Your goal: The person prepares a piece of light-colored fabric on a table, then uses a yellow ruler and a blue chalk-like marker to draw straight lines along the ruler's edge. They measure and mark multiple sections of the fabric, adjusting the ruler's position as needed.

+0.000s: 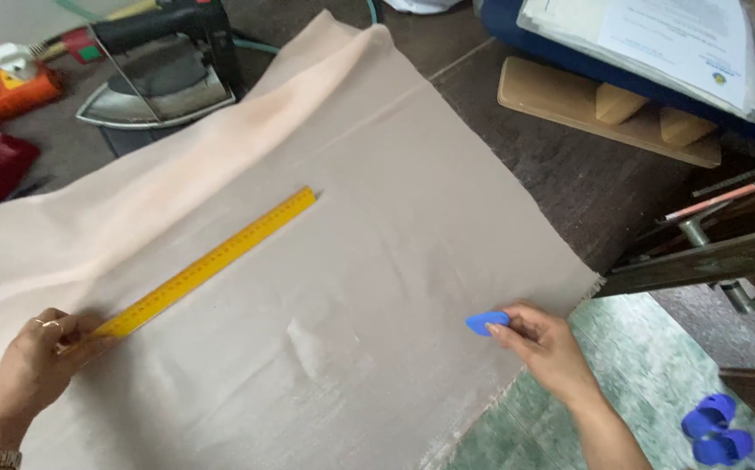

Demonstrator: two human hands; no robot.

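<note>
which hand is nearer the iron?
Left. The left hand presses the yellow ruler below the iron; the right hand, holding blue chalk, sits far across the fabric.

Head-worn view, steeply down, near the table

Soft even daylight, faint shadows, mild glare on the cloth, slight blur at the lower right.
</note>
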